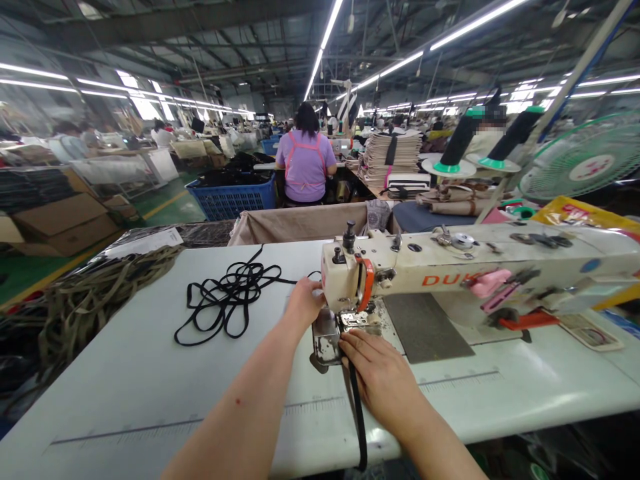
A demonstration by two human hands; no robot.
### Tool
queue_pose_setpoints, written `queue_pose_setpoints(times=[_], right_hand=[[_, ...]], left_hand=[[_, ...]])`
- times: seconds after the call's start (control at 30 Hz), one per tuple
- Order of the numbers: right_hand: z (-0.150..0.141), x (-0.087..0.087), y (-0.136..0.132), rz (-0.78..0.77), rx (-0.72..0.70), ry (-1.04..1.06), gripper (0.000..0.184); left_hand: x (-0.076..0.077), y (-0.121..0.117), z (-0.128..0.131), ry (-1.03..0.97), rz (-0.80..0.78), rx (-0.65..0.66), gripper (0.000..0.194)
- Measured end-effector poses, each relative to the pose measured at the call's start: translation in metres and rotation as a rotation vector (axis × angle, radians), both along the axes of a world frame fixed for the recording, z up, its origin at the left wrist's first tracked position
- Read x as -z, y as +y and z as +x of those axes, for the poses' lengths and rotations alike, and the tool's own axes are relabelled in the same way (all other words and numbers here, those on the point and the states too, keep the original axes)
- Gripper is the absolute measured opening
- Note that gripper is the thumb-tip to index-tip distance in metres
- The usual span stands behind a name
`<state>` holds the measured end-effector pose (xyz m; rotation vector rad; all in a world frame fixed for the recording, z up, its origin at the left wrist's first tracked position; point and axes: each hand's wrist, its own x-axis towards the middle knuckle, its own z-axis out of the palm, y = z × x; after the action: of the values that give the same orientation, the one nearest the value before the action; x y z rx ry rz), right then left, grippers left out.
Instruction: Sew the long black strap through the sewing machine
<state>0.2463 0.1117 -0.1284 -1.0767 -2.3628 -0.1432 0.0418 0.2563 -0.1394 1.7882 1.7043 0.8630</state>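
On the white table [125, 393], left of both grips, a loose pile of black strap [225, 300] lies, and one line of it runs toward the machine. The left grip [305, 300] is against the head of the industrial sewing machine [450, 260]; its fingers are hidden, so I cannot tell if it is open or closed. The right grip [383, 380] lies over a hanging length of strap [357, 413], and I cannot tell if it is closed. Most of the strap is still in the pile.

White sewing table [150, 373]: cream industrial sewing machine [480, 257] along the right half; loose coil of black cord [225, 300] on the tabletop left of the machine head, near the far edge; bundle of tan webbing [105, 300] beyond the left edge; blue plastic crate [231, 197] behind the far edge, left of a seated co-worker [306, 167].
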Motion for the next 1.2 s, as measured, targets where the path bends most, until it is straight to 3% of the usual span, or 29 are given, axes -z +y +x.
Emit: queue_pose_setpoints(times=[0.43,1.2], right_hand=[[0.000,-0.003,0.000,0.033,-0.017,-0.001,0.029],[0.000,-0.004,0.003,0.059,-0.025,-0.011,0.029]], left_hand=[[-0.032,-0.005,-0.019,-0.091,0.083,-0.191,0.013],[-0.023,0.015,-0.075,-0.411,0.305,-0.524,0.036]])
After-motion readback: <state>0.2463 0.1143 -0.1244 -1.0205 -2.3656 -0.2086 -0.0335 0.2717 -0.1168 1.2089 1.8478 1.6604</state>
